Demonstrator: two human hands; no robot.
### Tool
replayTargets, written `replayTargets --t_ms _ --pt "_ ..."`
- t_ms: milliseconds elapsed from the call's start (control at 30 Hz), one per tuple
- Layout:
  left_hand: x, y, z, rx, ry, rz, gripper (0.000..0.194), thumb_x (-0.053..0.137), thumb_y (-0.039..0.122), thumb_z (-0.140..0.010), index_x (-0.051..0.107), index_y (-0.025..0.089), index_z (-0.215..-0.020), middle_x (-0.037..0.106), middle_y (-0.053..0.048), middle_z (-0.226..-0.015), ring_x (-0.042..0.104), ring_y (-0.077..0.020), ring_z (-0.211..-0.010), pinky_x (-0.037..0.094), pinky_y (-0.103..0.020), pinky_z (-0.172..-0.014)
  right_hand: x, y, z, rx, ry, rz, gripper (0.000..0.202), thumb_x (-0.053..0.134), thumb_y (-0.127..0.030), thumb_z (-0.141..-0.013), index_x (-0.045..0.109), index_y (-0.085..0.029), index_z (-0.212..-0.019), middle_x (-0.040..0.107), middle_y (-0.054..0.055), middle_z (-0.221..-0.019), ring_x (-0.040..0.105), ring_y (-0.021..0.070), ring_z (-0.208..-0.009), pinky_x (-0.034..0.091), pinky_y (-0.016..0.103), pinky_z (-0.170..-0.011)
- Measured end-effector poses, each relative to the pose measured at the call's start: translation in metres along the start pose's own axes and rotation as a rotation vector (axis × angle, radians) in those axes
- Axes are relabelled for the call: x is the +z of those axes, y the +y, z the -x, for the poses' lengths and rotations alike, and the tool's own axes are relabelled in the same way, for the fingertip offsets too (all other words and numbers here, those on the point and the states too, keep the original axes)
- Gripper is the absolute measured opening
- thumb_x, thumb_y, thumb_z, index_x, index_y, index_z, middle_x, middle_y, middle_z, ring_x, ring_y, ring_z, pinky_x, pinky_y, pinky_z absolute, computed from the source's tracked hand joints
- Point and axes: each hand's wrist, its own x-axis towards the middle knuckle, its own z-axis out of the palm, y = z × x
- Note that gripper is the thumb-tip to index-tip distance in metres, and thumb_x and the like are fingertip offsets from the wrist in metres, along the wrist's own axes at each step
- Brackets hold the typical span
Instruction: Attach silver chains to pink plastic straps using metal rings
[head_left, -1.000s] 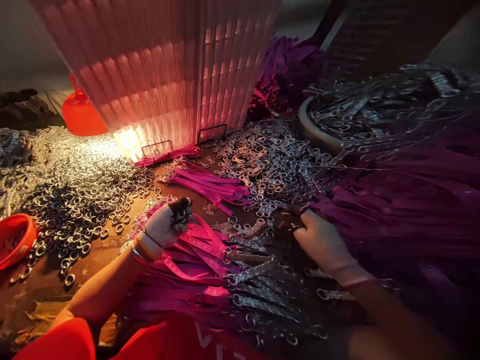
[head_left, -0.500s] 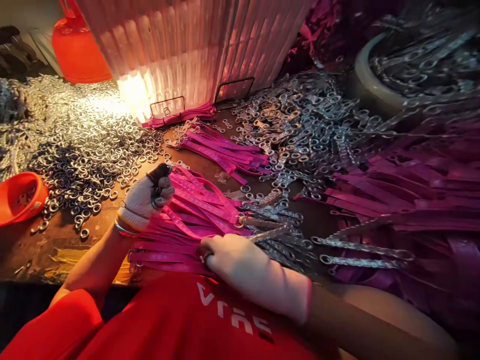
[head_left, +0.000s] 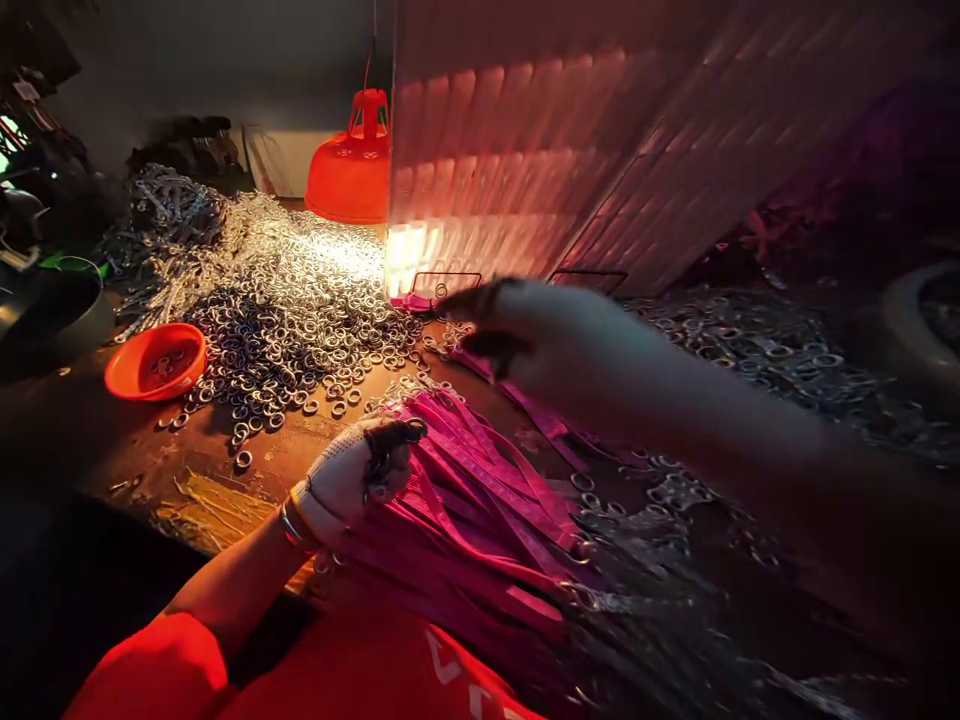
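My left hand (head_left: 364,475), in a white glove with dark fingertips, is closed round several metal rings (head_left: 412,430). It is beside a pile of magenta straps (head_left: 472,470) with metal pieces at their ends. My right hand (head_left: 517,335), gloved and blurred, reaches over a second group of magenta straps (head_left: 555,425), its dark fingertips near the foot of the ribbed panel. Its thumb and fingers are apart, and nothing shows between them.
A ribbed panel (head_left: 487,170) stands at the back beside a hanging red lamp (head_left: 349,175). Left of it lies a heap of metal rings (head_left: 285,330) with a red bowl (head_left: 157,362). More metal pieces (head_left: 742,335) lie at the right.
My right hand has left the near straps and moved up and forward over the farther ones, and its fingers have opened. My left hand still holds the rings. The view has swung left.
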Motion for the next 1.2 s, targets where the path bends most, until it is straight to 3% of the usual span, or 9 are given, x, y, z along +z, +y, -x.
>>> replayTargets --t_ms 100,167,367,533,633,800,900,1000,1200 --pt "0.004 0.000 0.003 0.010 -0.026 0.039 0.011 0.067 0.022 -0.081 0.067 0.012 -0.086 0.050 0.003 -0.054 0.040 -0.0050 -0.035 0.019 -0.014 -0.029 -0.022 -0.011 -0.053 0.032 0.250 -0.024 0.044 0.038 -0.016 -0.091 0.055 -0.004 -0.130 0.064 0.008 -0.123 0.057 0.0186 -0.118 0.039 0.038 -0.098" --pt "0.005 0.002 0.002 0.014 -0.067 0.087 0.010 0.065 0.021 -0.082 0.067 0.013 -0.088 0.047 0.004 -0.054 0.037 -0.0050 -0.036 0.018 -0.014 -0.029 -0.011 -0.010 -0.048 0.016 0.193 -0.009 0.042 0.046 -0.017 -0.088 0.058 -0.004 -0.127 0.064 0.010 -0.120 0.058 0.0221 -0.118 0.041 0.038 -0.099" --pt "0.018 -0.003 -0.009 -0.040 -0.224 0.171 0.013 0.062 0.018 -0.080 0.064 0.015 -0.093 0.044 0.004 -0.058 0.041 -0.0067 -0.041 0.023 -0.013 -0.030 0.067 0.015 0.064 0.246 0.003 -0.242 0.037 0.056 -0.032 -0.089 0.061 -0.014 -0.120 0.066 0.014 -0.112 0.063 0.0263 -0.102 0.050 0.041 -0.089" --pt "0.042 -0.038 -0.022 0.055 -0.251 -0.060 0.017 0.067 0.032 -0.080 0.062 0.016 -0.084 0.043 0.005 -0.056 0.035 -0.0049 -0.038 0.023 -0.015 -0.032 0.101 0.021 0.109 0.467 0.163 -0.541 0.022 0.043 -0.016 -0.083 0.062 -0.017 -0.091 0.068 0.004 -0.086 0.060 0.0187 -0.080 0.047 0.030 -0.071" --pt "0.049 -0.049 -0.024 0.236 -0.208 -0.386 0.024 0.067 0.040 -0.082 0.064 0.018 -0.090 0.050 0.004 -0.057 0.035 -0.0056 -0.040 0.027 -0.017 -0.036 0.094 0.023 0.122 0.555 0.147 -0.365 0.022 0.044 -0.009 -0.078 0.062 -0.017 -0.087 0.068 0.005 -0.084 0.060 0.0182 -0.078 0.041 0.027 -0.067" --pt "0.059 -0.042 -0.025 0.532 -0.283 -0.997 0.012 0.074 0.021 -0.075 0.065 0.016 -0.070 0.060 -0.002 -0.064 0.047 -0.0087 -0.057 0.036 -0.017 -0.051 0.057 0.020 0.147 0.518 -0.198 0.133 0.021 0.050 -0.007 -0.074 0.064 -0.016 -0.086 0.071 0.010 -0.088 0.061 0.0194 -0.078 0.033 0.029 -0.064" --pt "0.071 -0.041 -0.028 0.280 -0.387 -0.953 0.022 0.067 0.030 -0.082 0.057 0.017 -0.068 0.053 0.001 -0.054 0.042 -0.0080 -0.046 0.029 -0.017 -0.041 0.048 0.019 0.159 0.457 -0.218 0.186 0.018 0.051 -0.011 -0.075 0.065 -0.016 -0.085 0.070 0.009 -0.087 0.061 0.0193 -0.077 0.031 0.030 -0.063" --pt "0.089 -0.046 -0.036 0.046 -0.366 -0.754 0.027 0.061 0.043 -0.085 0.052 0.019 -0.075 0.049 0.004 -0.051 0.039 -0.0073 -0.036 0.023 -0.017 -0.033 0.054 0.024 0.167 0.481 -0.061 0.238 0.020 0.052 -0.014 -0.075 0.065 -0.015 -0.090 0.069 0.012 -0.095 0.061 0.0208 -0.080 0.034 0.030 -0.066" --pt "0.119 -0.048 -0.061 -0.036 -0.301 -0.739 0.032 0.070 0.041 -0.076 0.052 0.017 -0.067 0.047 0.004 -0.047 0.039 -0.0061 -0.032 0.025 -0.015 -0.029 0.057 0.052 0.176 0.679 -0.015 0.065 0.018 0.051 -0.015 -0.079 0.065 -0.014 -0.090 0.071 0.012 -0.087 0.062 0.0203 -0.075 0.035 0.029 -0.063"
